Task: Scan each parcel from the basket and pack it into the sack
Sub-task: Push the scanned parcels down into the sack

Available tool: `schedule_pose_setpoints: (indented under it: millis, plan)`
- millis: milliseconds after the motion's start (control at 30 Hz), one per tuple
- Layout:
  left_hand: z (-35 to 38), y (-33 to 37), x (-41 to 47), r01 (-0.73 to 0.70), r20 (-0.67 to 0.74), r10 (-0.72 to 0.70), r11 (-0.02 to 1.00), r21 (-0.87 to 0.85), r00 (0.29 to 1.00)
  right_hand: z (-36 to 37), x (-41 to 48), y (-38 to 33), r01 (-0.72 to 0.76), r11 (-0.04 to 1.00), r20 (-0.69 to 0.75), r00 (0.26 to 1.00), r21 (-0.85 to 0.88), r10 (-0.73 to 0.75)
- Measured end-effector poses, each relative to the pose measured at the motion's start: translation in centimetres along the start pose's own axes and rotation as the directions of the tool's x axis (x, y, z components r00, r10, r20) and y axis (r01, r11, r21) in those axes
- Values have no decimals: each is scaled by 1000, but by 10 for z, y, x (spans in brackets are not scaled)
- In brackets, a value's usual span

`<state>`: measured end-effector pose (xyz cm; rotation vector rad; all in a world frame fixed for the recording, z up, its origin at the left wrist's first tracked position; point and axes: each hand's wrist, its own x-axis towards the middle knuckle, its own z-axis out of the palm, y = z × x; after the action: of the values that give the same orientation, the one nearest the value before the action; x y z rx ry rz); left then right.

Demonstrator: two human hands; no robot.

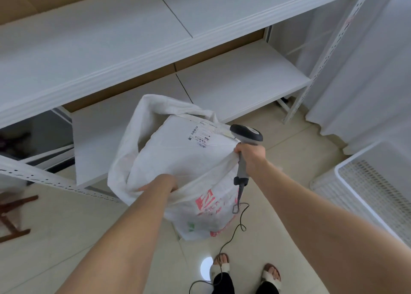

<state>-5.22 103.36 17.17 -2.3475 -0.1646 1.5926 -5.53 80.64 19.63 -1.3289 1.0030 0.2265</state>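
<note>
Parcel [178,145] is sitting in the sack [200,216]. Shelf [233,82] is standing behind sack, basket [364,187] is sitting to its R, scanner [245,136] is hovering at its R rim, cable [231,238] is hanging down sack's R side.

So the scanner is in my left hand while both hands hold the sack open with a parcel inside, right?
No. The head view shows the barcode scanner in the right hand, not the left hand. Both hands do hold the sack open, parcel inside.
</note>
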Motion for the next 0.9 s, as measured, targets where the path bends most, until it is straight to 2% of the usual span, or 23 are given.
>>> schedule_pose_setpoints:
  millis: [67,133,200,267,333,400,467,500,533,567,633,700,900]
  plan:
    - [3,1,-7,-48,102,51,998,-27,993,5,-1,4,3,1000,-1,1000,-25,-3]
    - [3,2,-11,-42,83,43,999,-7,996,8,0,6,0,996,-15,1000,-90,-1]
    - [1,-10,-12,80,-6,-80,995,53,997,8,3,6,4,984,-53,999,-180,-13]
    - [-4,-34,-1,176,4,-177,979,99,984,6,5,3,10,971,-87,996,-241,-32]
    - [-6,-54,3,131,6,-132,985,112,991,4,7,0,10,962,-116,992,-274,-44]
    - [-7,-64,-1,153,60,-150,987,-54,987,2,7,-1,6,957,-115,993,-291,-41]
    - [-18,-63,-17,181,114,-184,983,34,976,4,5,0,-3,964,-86,996,-267,-21]
    - [-26,-59,-20,149,40,-152,986,71,988,4,3,0,-5,969,-76,997,-248,-14]
    - [-35,-52,-20,73,-90,-66,994,84,994,3,2,-2,-5,971,-74,997,-239,-13]
    - [-47,-41,-20,-9,-253,39,993,118,967,0,0,-5,-4,972,-75,997,-233,-14]
    - [-68,-16,-28,-118,-495,180,981,154,850,-9,1,-17,10,978,-86,996,-207,-28]
    - [-88,13,-36,-208,-554,269,963,173,788,-23,6,-32,21,992,-94,995,-128,-33]
    - [-130,95,-38,-423,-562,409,899,113,719,-63,41,-70,-13,1000,-70,997,29,15]
